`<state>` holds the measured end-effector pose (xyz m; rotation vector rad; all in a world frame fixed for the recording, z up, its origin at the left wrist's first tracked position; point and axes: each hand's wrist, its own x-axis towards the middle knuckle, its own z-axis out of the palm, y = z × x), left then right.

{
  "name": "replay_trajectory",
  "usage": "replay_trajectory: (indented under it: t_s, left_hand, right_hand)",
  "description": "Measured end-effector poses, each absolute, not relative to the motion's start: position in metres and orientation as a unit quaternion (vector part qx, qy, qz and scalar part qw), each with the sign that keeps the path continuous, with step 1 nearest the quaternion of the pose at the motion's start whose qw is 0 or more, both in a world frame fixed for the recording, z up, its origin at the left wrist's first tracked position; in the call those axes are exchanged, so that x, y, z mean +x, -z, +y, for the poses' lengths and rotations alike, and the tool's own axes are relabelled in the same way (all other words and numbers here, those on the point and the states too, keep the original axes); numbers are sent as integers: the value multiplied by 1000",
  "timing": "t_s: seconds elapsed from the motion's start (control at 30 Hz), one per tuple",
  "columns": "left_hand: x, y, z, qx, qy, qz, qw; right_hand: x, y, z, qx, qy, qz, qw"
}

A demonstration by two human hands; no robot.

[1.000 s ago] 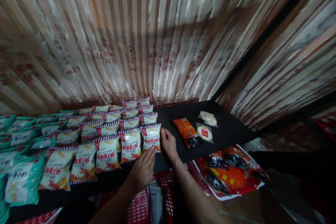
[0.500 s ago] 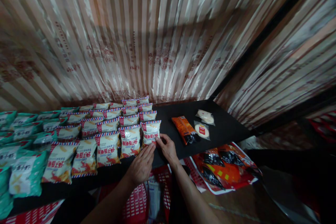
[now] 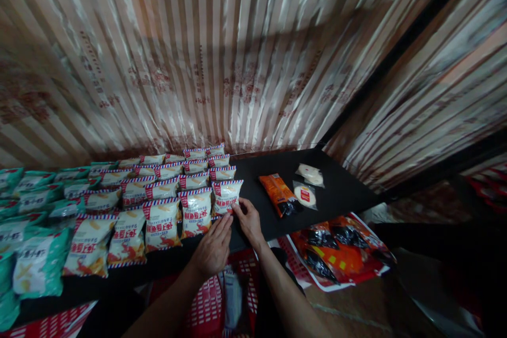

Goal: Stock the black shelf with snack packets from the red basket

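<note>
At the far left we see teal packets (image 3: 35,261) standing in rows on a long black shelf (image 3: 336,195), with a striped, shiny sheet (image 3: 198,63) hanging along the far side. Below them, at the near left edge, a bit of red-and-white basketwork (image 3: 51,322) shows. Next to the teal come rows of cream packets (image 3: 89,245) with striped edges and red lettering that reads upside down to us. The cream packet at the right end of the near row (image 3: 226,194) stands upright between our two hands. Our left hand (image 3: 213,244) lies nearly flat, fingers extended and together, its tips at the packet's lower front, with nothing clasped in it. Below it, at the near side, is a red basket (image 3: 206,301) with openwork sides. Our right hand (image 3: 249,222) is half curled at the packet's lower right side, thumb and fingertips against it; we cannot tell whether they pinch the wrapper. Further right on the shelf lie an orange-and-black packet (image 3: 278,194) and clear-wrapped white discs (image 3: 304,196). At the near right, orange and black bags (image 3: 344,259) fill a white-rimmed container (image 3: 335,289).
</note>
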<state>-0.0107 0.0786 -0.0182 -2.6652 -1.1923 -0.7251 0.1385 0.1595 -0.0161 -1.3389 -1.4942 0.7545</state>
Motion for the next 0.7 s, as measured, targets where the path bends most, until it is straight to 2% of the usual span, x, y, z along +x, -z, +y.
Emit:
replay_trajectory:
  t_s: [0.2,0.37,0.53,0.7]
  left_hand:
    - [-11,18,77,-879,228,-414,68]
    - [-10,16,74,-878,206,-420,100]
    - [-13,14,73,-887,199,-400,118]
    - [-8,21,55,-883,206,-412,91]
  right_hand:
    - [139,10,154,-557,-307,-609,474]
    - [141,9,137,-570,-294,-575,508]
    - [141,9,101,-597,-257,-540,535]
    - [133,10,47,-619,-277,-485,552]
